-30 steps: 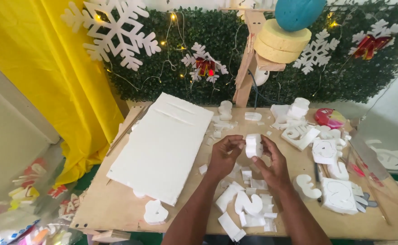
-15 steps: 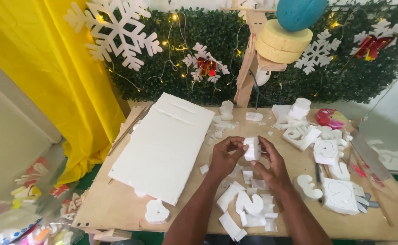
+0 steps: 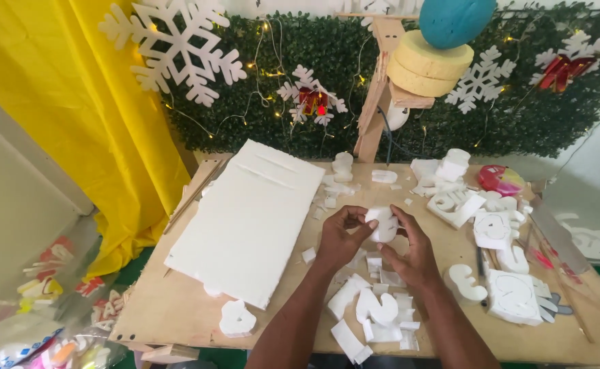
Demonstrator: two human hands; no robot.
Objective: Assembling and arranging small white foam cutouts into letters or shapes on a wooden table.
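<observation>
Pinching small white foam piece between left hand and right hand mid-bench; shaping underway, needing gentle pressure.

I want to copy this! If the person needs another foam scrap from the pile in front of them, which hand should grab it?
Probably the right hand. It only touches the small white foam piece with its fingers, and it hovers just above the scrap pile. The left hand wraps the piece more fully.
</observation>
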